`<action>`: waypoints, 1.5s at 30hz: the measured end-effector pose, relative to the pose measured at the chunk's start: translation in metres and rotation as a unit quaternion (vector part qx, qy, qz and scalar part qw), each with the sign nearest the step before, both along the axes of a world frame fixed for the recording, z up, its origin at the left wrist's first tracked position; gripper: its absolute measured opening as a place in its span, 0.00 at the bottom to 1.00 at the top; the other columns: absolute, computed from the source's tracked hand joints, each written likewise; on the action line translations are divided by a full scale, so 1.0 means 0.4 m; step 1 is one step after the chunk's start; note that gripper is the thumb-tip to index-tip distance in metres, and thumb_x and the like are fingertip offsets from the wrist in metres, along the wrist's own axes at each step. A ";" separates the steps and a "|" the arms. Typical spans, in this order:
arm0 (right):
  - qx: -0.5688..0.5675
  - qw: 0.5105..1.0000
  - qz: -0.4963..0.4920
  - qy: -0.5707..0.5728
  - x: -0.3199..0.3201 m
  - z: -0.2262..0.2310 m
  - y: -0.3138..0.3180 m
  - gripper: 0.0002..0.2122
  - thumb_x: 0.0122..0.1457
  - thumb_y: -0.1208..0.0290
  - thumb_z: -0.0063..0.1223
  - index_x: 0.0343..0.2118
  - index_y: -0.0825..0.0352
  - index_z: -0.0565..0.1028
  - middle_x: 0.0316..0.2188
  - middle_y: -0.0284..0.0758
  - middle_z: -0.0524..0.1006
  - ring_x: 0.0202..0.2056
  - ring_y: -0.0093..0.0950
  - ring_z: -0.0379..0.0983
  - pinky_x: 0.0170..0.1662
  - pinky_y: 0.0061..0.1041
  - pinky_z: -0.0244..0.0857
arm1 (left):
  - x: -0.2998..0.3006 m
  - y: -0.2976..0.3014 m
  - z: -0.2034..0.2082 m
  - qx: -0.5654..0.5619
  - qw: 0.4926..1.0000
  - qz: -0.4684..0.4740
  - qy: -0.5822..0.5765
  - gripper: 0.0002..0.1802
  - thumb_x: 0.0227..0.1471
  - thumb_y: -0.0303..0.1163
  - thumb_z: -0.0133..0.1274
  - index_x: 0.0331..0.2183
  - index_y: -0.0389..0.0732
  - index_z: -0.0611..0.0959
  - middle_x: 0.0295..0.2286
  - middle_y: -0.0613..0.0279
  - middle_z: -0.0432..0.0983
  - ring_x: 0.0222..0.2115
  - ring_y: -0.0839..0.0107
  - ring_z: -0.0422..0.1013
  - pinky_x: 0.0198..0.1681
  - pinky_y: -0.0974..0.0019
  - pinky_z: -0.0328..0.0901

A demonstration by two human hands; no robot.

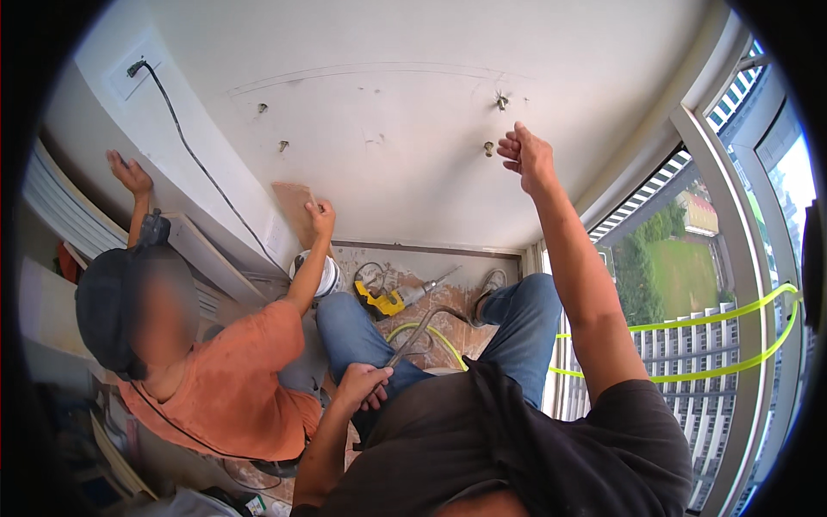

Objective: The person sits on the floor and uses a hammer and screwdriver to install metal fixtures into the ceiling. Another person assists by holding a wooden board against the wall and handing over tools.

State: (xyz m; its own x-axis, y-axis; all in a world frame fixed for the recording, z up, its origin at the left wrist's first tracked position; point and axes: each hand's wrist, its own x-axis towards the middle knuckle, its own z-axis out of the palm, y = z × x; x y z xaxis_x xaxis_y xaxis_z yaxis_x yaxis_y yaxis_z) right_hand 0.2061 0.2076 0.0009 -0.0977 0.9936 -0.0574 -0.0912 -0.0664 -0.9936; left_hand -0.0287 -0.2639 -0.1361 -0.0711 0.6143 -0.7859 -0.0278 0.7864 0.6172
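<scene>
The pale wall (413,181) fills most of the space in front of me, with a curved pencil line drawn across it. On my right is the window (715,241), a bright yellow-green strap (698,323) looped in front of it. Close on my left is a co-worker in an orange shirt (228,379), one hand raised against the white ledge, the other at a brown board (294,211) by the wall. On the dusty floor ahead of my knees lies a yellow and grey power drill (392,299), a white bucket (329,274) to its left. The grey bar (418,334) slants up from my lap to a bent end near my shoe; my left grip (363,388) is closed round its near end. My right grip (510,148) is raised, fingers loosely curled, nothing visible in it. Just beside its fingertips is the lower right bolt (488,149), with the upper right bolt (502,102) above; two more stick out farther left.
</scene>
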 end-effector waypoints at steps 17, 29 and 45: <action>-0.141 0.964 0.136 0.180 -0.082 0.040 0.218 0.10 0.70 0.63 0.49 0.31 0.59 0.73 0.24 0.29 0.76 0.34 0.31 0.78 0.36 0.31 0.68 | -0.008 -0.002 -0.026 0.013 1.000 -0.005 0.015 0.27 0.57 0.52 0.60 0.32 0.32 0.83 0.20 0.53 0.80 0.11 0.68 0.73 0.10 0.67 0.60; -0.107 0.971 0.154 0.149 -0.003 -0.051 0.372 0.08 0.70 0.60 0.54 0.37 0.58 0.78 0.29 0.24 0.80 0.34 0.23 0.80 0.35 0.24 0.72 | 0.007 -0.008 0.003 0.003 0.998 -0.016 0.054 0.27 0.58 0.52 0.58 0.33 0.33 0.83 0.22 0.52 0.82 0.15 0.65 0.77 0.13 0.62 0.63; -0.134 0.967 0.170 0.136 0.015 -0.045 0.385 0.08 0.69 0.57 0.56 0.34 0.53 0.77 0.28 0.21 0.80 0.36 0.21 0.81 0.34 0.23 0.69 | 0.017 -0.012 0.014 -0.006 0.997 -0.021 0.068 0.27 0.57 0.54 0.57 0.31 0.36 0.83 0.23 0.54 0.84 0.18 0.62 0.79 0.17 0.58 0.67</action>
State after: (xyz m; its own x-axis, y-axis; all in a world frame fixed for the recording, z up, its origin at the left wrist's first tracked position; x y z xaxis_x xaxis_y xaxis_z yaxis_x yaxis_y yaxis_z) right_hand 0.2121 0.3616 -0.0173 -0.4631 0.8550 -0.2336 -0.2754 -0.3893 -0.8790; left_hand -0.0219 -0.2686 -0.1305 -0.1513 0.6091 -0.7785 0.0889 0.7928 0.6030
